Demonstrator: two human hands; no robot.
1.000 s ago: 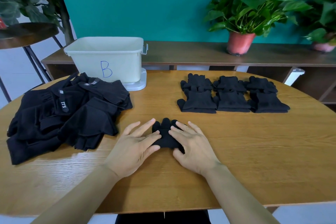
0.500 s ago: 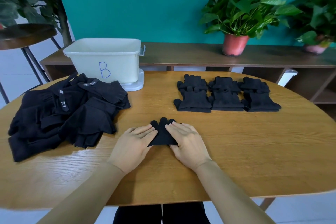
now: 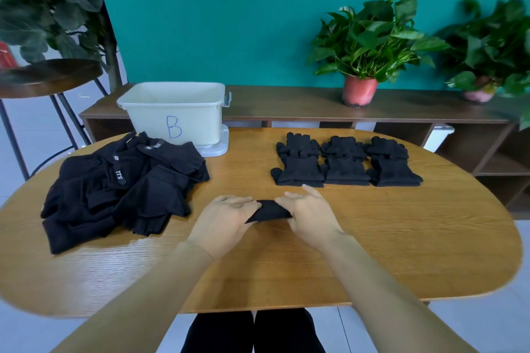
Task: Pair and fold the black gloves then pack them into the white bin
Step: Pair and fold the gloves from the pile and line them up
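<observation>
Bin of white plastic, marked with a blue B, stood at the far left of the table on a flat white piece — its near wall hid the floor inside, so its contents could not be told. In front of it lay a loose pile of black gloves; to the right, three folded pairs sat in a touching row. Nearer the front edge, both hands were clamped on one folded glove bundle: the left hand gripped its left end, the right hand pinched its right end — fingers covered much of it, and the right fingertips were blurred.
</observation>
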